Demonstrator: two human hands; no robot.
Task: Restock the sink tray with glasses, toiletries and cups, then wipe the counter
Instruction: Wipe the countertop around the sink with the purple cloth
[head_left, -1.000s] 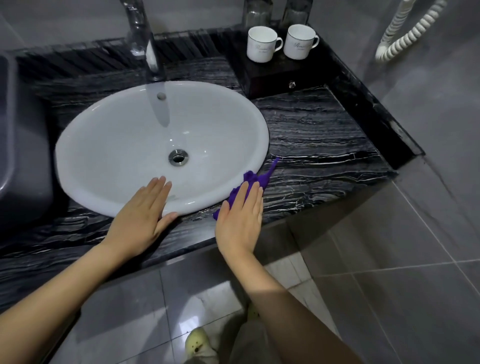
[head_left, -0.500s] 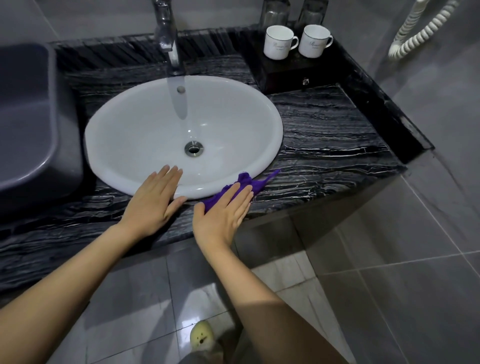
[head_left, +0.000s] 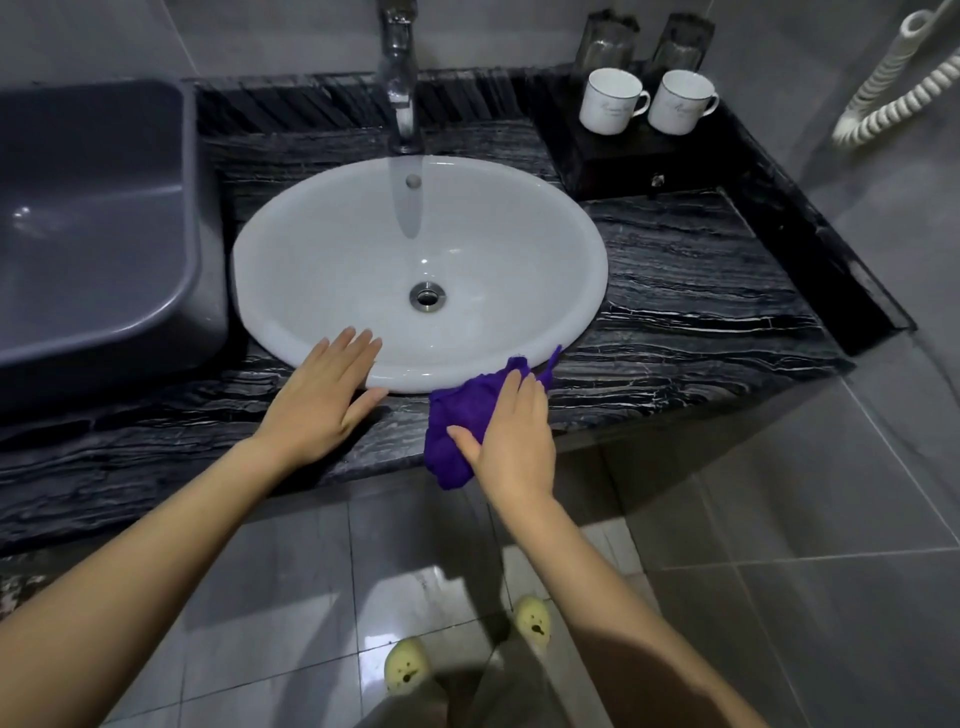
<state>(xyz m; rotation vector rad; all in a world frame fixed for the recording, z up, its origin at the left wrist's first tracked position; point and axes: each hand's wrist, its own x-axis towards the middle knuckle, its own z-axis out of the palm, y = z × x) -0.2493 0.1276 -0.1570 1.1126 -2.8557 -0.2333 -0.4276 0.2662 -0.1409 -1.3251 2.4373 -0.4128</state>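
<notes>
My right hand (head_left: 511, 439) presses a purple cloth (head_left: 462, 426) flat against the front strip of the black marble counter (head_left: 696, 306), just below the rim of the white sink (head_left: 363, 260). Part of the cloth hangs over the counter's front edge. My left hand (head_left: 324, 400) lies palm down with fingers apart, half on the sink rim, half on the counter, holding nothing. At the back right a dark tray (head_left: 623, 161) carries two white cups (head_left: 610, 101) and two clear glasses (head_left: 605, 44) behind them.
A grey plastic tub (head_left: 93, 234) sits on the counter to the left of the sink. The chrome tap (head_left: 400, 78) rises behind the basin. A coiled white cord (head_left: 893, 88) hangs on the right wall. Grey floor tiles and my slippers (head_left: 408, 665) lie below.
My right hand has slid the cloth left and toward the counter's front edge, so more cloth shows and droops over it. My left hand stays on the sink rim. The camera has shifted.
</notes>
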